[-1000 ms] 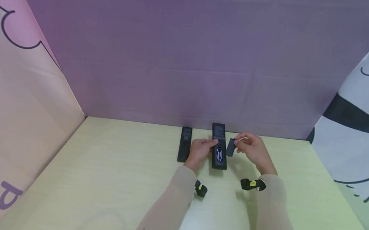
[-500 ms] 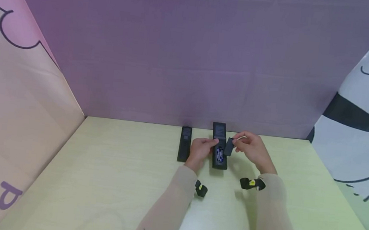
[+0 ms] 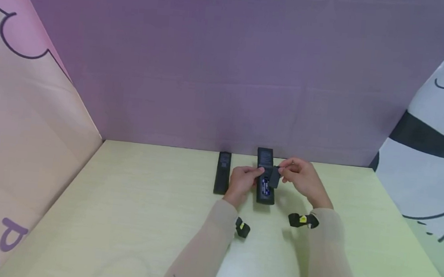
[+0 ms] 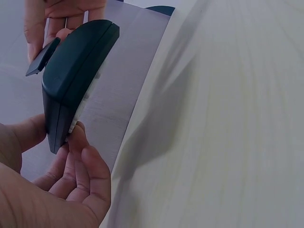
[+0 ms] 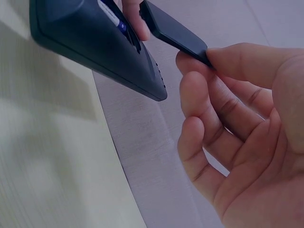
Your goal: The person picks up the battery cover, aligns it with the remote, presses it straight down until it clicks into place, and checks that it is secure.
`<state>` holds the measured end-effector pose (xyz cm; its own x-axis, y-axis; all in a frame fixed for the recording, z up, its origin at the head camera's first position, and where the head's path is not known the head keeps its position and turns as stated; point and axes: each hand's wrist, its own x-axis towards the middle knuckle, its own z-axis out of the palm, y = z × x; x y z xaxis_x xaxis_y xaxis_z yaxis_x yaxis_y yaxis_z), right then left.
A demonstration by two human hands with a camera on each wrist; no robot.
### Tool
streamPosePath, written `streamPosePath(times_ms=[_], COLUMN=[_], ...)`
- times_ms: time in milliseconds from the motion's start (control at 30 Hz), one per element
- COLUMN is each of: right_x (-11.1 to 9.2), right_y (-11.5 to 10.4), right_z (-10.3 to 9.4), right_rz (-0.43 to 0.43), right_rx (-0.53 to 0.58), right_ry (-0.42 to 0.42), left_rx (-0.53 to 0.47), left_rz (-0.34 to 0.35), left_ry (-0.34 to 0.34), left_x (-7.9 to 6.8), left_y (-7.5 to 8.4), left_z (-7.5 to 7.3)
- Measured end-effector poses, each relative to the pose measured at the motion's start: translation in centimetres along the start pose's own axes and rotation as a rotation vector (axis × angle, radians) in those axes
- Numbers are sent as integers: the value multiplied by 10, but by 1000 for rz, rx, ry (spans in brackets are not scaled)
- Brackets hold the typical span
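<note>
My left hand [image 3: 242, 183] grips a black remote control [image 3: 266, 159] by its side, back facing up, thumb on top. The remote is held above the table in the left wrist view. Batteries [image 3: 266, 187] with blue and white wrapping show in its uncovered compartment. Between thumb and fingertips my right hand [image 3: 302, 178] pinches a small dark battery cover [image 3: 275, 178] by one end. The cover is tilted and overlaps the right edge of the compartment in the head view. In the right wrist view the cover [image 5: 175, 31] stands apart from the remote's back [image 5: 90, 42].
A second black remote control [image 3: 222, 174] lies on the pale table [image 3: 151, 203], just left of my left hand. A purple backdrop [image 3: 229, 68] rises at the table's far edge. Printed panels stand at left and right, one with a panda [image 3: 439, 132].
The battery cover in my right hand has moved left, from beside the remote to over the compartment's right edge. The remote has shifted very slightly right in my left hand.
</note>
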<state>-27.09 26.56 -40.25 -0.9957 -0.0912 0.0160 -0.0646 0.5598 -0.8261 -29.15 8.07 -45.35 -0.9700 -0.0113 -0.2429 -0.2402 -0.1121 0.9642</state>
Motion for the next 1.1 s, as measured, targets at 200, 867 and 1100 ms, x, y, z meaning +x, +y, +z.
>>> streamPosePath(times_ms=[200, 867, 1100], right_x=[1, 0, 1], right_y=[0, -5, -5], right_z=[1, 6, 8], right_rz=[-1, -39, -41], right_rx=[0, -13, -31], right_ry=[-13, -49, -61], left_rx=[-3, 13, 5], left_rz=[-4, 6, -14], left_ry=[-8, 0, 14], left_x=[0, -1, -1], left_y=[0, 1, 3], left_z=[-1, 0, -1])
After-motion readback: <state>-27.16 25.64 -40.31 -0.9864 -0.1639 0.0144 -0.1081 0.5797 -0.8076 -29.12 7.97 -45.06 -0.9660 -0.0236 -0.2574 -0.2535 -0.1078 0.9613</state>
